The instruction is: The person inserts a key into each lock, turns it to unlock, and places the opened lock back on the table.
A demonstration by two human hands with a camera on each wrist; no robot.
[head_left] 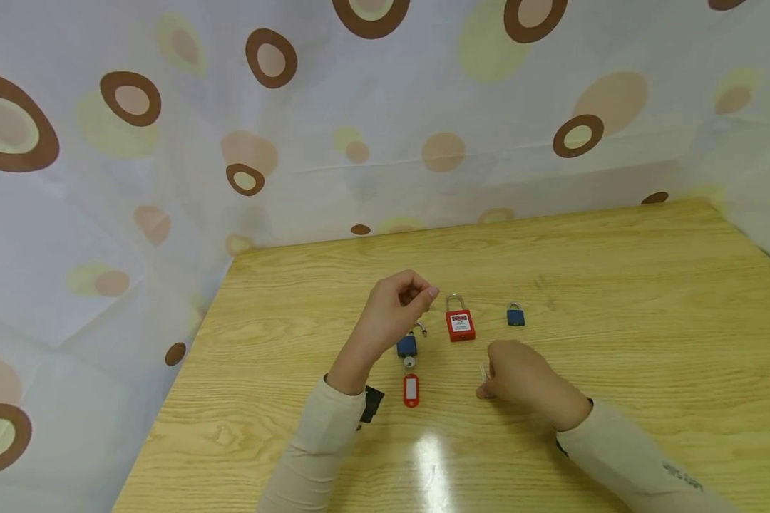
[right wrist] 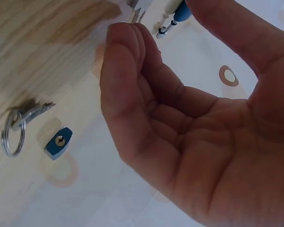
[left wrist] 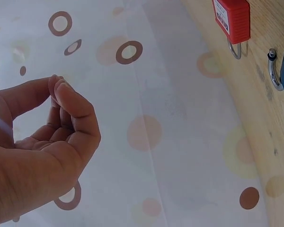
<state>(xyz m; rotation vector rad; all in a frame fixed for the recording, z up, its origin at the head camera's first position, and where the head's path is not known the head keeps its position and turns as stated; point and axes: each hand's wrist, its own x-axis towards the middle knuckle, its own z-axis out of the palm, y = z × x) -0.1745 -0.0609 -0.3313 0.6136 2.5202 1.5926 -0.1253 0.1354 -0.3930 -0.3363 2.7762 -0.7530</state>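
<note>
My left hand [head_left: 391,313] is raised over the table. Its thumb and index fingertips meet, with nothing visible between them. Below it lies a blue padlock [head_left: 407,347], its shackle unhooked, with a key [head_left: 410,362] at its bottom and a red key tag [head_left: 411,390] attached. Low over the table, my right hand [head_left: 520,374] has its thumb apart from its curved fingers, beside small keys [head_left: 483,372]. In the right wrist view, a key [right wrist: 136,15] shows just beyond the fingertips; the thumb tip is out of frame.
A red padlock [head_left: 460,325] with a white label lies between the hands, farther back. To its right is a smaller blue padlock [head_left: 515,316]. Keys on a ring [right wrist: 14,132] appear in the right wrist view. A dark object [head_left: 372,403] is partly hidden by the left wrist.
</note>
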